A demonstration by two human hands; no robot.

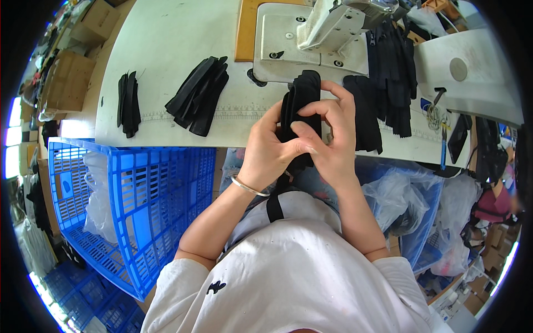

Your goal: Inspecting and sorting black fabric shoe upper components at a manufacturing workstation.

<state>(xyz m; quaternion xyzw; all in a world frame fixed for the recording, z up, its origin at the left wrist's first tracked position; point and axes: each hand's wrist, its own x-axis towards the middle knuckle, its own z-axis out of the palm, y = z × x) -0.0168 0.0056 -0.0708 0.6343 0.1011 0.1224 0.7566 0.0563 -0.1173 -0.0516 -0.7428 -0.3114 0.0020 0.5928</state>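
Note:
Both my hands are closed on a stack of folded black fabric strips (304, 91), held upright at the table's front edge. My left hand (265, 147) grips its left side, the thumb reaching across the front. My right hand (337, 130) curls round the right side, with fingers bent over the strips. The lower part of the stack is partly covered by my hands. Just right of my right hand lies another black strip bundle (363, 116). Further left on the table are a fanned bundle (200, 97) and a narrower bundle (128, 105), also black.
A sewing machine (333, 28) stands on the pale table (150, 33) beyond my hands. Long black strips (391, 72) lie beside it. Below the table are a blue crate (133, 216) on the left and a blue bin with clear plastic bags (400, 194) on the right.

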